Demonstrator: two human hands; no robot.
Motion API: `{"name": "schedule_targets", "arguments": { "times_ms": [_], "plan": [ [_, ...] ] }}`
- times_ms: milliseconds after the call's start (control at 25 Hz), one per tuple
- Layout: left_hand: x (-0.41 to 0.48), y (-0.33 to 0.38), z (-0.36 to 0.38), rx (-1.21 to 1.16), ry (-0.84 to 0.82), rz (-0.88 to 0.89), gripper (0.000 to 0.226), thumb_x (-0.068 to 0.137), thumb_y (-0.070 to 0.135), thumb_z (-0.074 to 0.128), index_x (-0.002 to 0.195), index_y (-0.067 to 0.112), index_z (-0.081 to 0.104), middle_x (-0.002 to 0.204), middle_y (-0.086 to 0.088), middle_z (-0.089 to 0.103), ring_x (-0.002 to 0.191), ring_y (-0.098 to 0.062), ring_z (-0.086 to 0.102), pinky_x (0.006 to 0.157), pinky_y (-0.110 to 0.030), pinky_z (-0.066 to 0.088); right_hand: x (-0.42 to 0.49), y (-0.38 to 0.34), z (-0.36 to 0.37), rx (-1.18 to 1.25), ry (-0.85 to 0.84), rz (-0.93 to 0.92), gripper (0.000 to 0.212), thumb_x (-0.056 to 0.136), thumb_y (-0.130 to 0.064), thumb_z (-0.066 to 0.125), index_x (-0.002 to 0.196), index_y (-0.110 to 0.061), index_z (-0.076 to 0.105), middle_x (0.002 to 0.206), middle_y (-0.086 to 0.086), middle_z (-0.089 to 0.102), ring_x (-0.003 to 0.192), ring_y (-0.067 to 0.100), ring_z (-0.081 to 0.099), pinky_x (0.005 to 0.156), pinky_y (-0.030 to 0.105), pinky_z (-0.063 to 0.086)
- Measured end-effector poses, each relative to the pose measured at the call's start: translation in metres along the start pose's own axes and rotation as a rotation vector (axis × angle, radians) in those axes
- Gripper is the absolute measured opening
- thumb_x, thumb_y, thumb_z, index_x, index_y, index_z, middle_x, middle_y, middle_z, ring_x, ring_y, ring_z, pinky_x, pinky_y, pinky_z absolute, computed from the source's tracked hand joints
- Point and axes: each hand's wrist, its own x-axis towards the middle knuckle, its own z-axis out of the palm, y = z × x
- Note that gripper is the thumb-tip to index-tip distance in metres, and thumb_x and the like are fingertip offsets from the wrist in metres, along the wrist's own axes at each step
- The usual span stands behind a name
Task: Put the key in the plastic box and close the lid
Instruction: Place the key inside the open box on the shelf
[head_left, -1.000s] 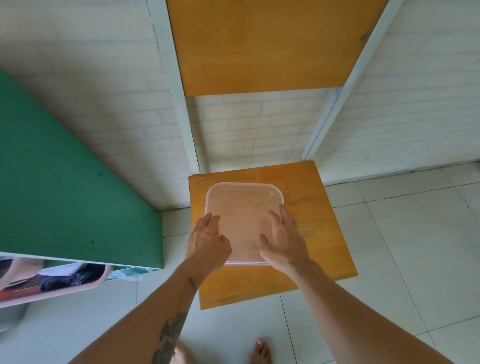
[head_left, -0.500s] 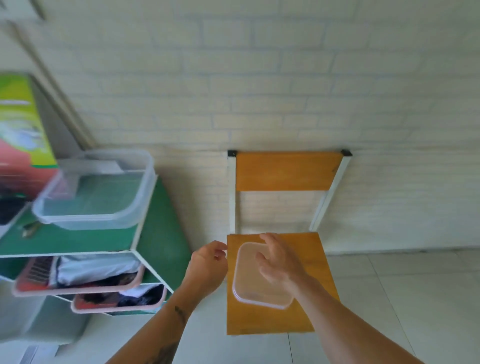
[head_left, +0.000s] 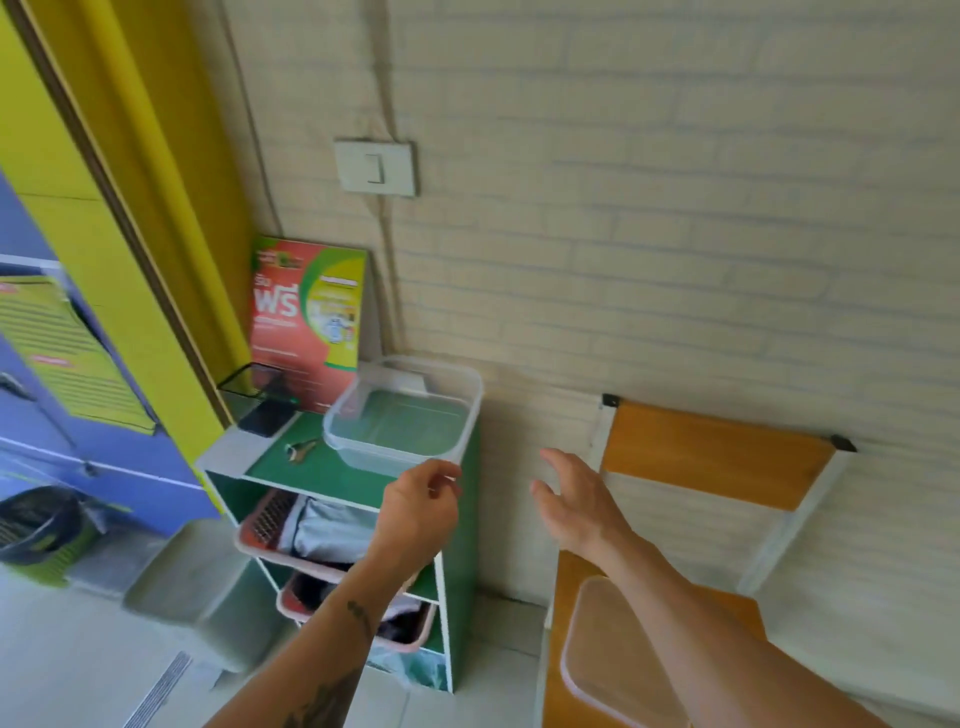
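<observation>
I am reaching both arms toward the green shelf (head_left: 332, 470), and neither hand is holding anything. My left hand (head_left: 418, 512) is hanging just short of the near rim of the box (head_left: 402, 415), its fingers (head_left: 441, 475) loosely curled and a little apart. My right hand (head_left: 574, 501) is spread wide in the air between the shelf and the chair (head_left: 717, 452), touching nothing.

The key (head_left: 300, 450) is lying flat on the shelf top, just left of the box and apart from it. It looks small, thin and metallic, so I am judging it light, stiff and a bit slippery against the smooth green surface; it is too blurred to tell the bow from the blade. I am planning to pinch it by its edges with thumb and forefinger, or slide it to the shelf's edge if it will not lift.

The box is standing open and looks empty, clear thin plastic that should be light and slightly flexible, easy to nudge when I drop the key in. The lid (head_left: 597, 654) is lying on the chair seat under my right forearm, well apart from the box. It seems thin and bendy; I am expecting to grip it by its rims and press the corners down.
</observation>
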Motion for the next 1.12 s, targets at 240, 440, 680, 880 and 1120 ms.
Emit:
{"name": "schedule_targets", "arguments": {
  "times_ms": [240, 440, 680, 880, 1120],
  "plan": [
    [0.059, -0.046, -0.088, 0.028, 0.085, 0.047, 0.035, 0.087, 0.003, 0.044, 0.098, 0.025, 0.069, 0.09, 0.006, 0.072, 0.074, -0.013, 0.066, 0.063, -0.026, 0.054, 0.042, -0.072, 0.048, -0.031, 0.043, -0.008, 0.055, 0.099, -0.033, 0.044, 0.151, -0.02, 0.032, 0.158, 0.002, 0.033, 0.143, 0.021, 0.032, 0.114, 0.037, 0.028],
    [0.125, -0.091, -0.14, 0.227, 0.121, 0.145, 0.038, 0.082, 0.003, 0.048, 0.11, 0.019, 0.068, 0.101, 0.002, 0.066, 0.091, -0.018, 0.061, 0.08, -0.03, 0.049, 0.079, -0.108, 0.091, -0.11, 0.127, 0.042, 0.057, 0.1, -0.028, 0.043, 0.153, -0.015, 0.026, 0.159, 0.006, 0.028, 0.145, 0.023, 0.027, 0.118, 0.039, 0.027],
    [0.174, -0.143, -0.149, 0.659, -0.026, 0.194, 0.056, 0.077, 0.015, 0.053, 0.133, 0.02, 0.049, 0.126, -0.007, 0.051, 0.114, -0.032, 0.047, 0.097, -0.049, 0.045, 0.104, -0.115, 0.112, -0.291, 0.203, 0.147, 0.054, 0.103, -0.025, 0.038, 0.153, -0.015, 0.02, 0.164, 0.004, 0.012, 0.151, 0.022, 0.012, 0.116, 0.038, 0.025],
    [0.192, -0.167, -0.145, 0.751, -0.134, 0.185, 0.058, 0.08, 0.014, 0.053, 0.136, 0.023, 0.048, 0.128, -0.008, 0.046, 0.117, -0.031, 0.043, 0.096, -0.046, 0.047, 0.117, -0.106, 0.117, -0.361, 0.172, 0.172, 0.052, 0.104, -0.022, 0.034, 0.154, -0.015, 0.019, 0.165, 0.007, 0.009, 0.151, 0.024, 0.009, 0.117, 0.038, 0.024],
    [0.204, -0.183, -0.147, 0.759, -0.137, 0.239, 0.048, 0.082, 0.011, 0.052, 0.129, 0.019, 0.056, 0.118, -0.007, 0.054, 0.106, -0.028, 0.046, 0.088, -0.041, 0.051, 0.126, -0.098, 0.129, -0.357, 0.157, 0.207, 0.052, 0.104, -0.018, 0.035, 0.154, -0.017, 0.021, 0.166, 0.004, 0.002, 0.151, 0.024, 0.013, 0.115, 0.039, 0.03]
  ]
}}
